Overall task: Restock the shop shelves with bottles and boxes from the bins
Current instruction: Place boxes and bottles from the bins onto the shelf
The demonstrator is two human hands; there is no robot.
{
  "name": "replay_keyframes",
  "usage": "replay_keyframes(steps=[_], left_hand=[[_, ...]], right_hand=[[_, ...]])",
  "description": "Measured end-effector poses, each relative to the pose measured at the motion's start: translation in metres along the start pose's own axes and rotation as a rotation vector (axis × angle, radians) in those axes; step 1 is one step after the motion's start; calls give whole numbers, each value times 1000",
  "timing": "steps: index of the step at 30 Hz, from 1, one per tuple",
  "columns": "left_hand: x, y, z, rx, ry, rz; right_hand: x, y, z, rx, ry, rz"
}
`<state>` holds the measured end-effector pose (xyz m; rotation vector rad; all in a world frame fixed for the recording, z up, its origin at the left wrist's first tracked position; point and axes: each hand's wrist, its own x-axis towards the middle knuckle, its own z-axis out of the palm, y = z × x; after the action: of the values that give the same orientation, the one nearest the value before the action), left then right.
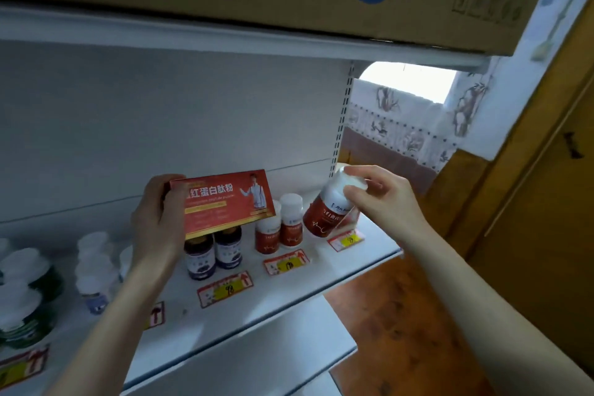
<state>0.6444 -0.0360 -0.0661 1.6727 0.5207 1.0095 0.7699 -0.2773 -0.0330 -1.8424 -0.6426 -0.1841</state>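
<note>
Mid-placement — the left hand (157, 222) gripped a red box (225, 202) above the dark jars (213, 252), while the right hand (382, 199) held a tilted red bottle (328, 212) over the shelf (321, 270). Next, probably, righting it beside its two standing twins (280, 228).

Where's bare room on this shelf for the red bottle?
Bare shelf lies right of the two red-label bottles, behind the rightmost price tag, and along the back panel behind the left rows. The left front is crowded with white-capped bottles.
</note>
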Motion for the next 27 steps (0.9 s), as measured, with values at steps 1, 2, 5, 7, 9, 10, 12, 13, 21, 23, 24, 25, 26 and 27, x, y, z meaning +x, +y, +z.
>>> replay_keyframes(steps=[1, 2, 5, 7, 9, 10, 12, 13, 21, 23, 24, 25, 26, 27], left_hand=[[2, -1, 1, -24, 39, -19], [4, -2, 3, -41, 82, -34], [4, 0, 8, -7, 219, -44], [0, 3, 13, 20, 295, -53], [-7, 6, 15, 33, 347, -46], [-12, 7, 16, 53, 371, -37], [-23, 8, 17, 79, 436, -34], [-28, 9, 17, 88, 472, -38], [-56, 16, 20, 148, 598, -74], [-58, 17, 20, 148, 611, -89], [-58, 16, 20, 148, 615, -93], [-58, 15, 20, 149, 618, -96], [-59, 14, 20, 151, 620, -96], [-59, 13, 20, 153, 621, -93]], right_hand=[[14, 2, 1, 7, 6, -39], [29, 4, 2, 20, 0, -61], [71, 8, 12, 134, -84, -109], [97, 11, 23, 202, -158, -136], [121, 18, 39, 225, -251, -154], [132, 22, 47, 221, -301, -156], [152, 30, 65, 202, -408, -166], [160, 34, 73, 180, -458, -177], [173, 64, 129, -23, -790, -201], [169, 70, 137, -75, -834, -212], [167, 72, 139, -104, -846, -220], [166, 76, 141, -128, -851, -223], [164, 78, 142, -140, -857, -225], [163, 81, 143, -141, -862, -218]])
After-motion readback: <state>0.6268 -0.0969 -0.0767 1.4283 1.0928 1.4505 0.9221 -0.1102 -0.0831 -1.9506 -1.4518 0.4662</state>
